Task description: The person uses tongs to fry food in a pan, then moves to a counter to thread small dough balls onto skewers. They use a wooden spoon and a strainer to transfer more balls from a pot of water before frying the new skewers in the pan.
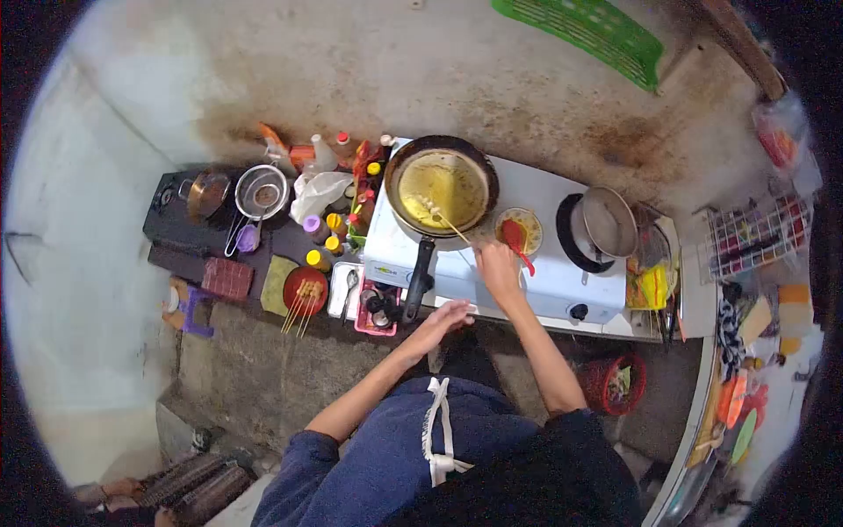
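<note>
My right hand (pixel 494 262) is closed on the end of a wooden skewer (pixel 454 230). Small pale pieces of food (pixel 428 207) on its far end lie in yellow oil (pixel 443 189) in the dark frying pan (pixel 439 147). The pan rests on the left side of a white gas stove (pixel 500 285). Just right of my right hand stands a small bowl (pixel 537 227) with a red spoon (pixel 515 237) leaning in it. My left hand (pixel 445 323) hovers in front of the stove, fingers stretched out and holding nothing. Slightly left of it is the pan handle (pixel 421 277).
A second pan (pixel 610 221) sits on the stove's right burner. Left of the stove are a red plate (pixel 318 283) with several skewers, sauce bottles (pixel 318 259), a sieve (pixel 262 191) and a pink basket (pixel 376 328). A red bin (pixel 630 406) stands below, right.
</note>
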A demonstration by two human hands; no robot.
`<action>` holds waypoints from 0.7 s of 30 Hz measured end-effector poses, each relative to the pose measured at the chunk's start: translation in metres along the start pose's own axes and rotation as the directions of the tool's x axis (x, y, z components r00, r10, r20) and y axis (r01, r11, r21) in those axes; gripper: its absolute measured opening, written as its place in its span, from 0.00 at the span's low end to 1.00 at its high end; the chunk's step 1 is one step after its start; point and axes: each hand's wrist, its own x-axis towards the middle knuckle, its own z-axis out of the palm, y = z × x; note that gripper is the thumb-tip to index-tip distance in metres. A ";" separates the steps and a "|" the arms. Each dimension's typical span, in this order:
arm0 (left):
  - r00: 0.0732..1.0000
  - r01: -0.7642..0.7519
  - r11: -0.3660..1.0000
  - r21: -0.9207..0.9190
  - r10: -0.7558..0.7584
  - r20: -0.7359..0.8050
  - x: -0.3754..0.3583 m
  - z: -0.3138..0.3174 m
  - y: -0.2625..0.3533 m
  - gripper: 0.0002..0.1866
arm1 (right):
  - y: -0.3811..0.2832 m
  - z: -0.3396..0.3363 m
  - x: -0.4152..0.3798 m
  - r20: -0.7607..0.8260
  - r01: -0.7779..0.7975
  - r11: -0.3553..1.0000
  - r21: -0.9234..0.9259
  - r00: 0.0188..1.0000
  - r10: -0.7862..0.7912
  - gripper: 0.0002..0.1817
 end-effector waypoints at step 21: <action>0.915 0.389 0.865 -0.316 -0.402 0.026 0.041 0.027 -0.059 0.18 | -0.008 -0.072 -0.077 0.219 -0.428 0.864 0.267 0.900 0.378 0.16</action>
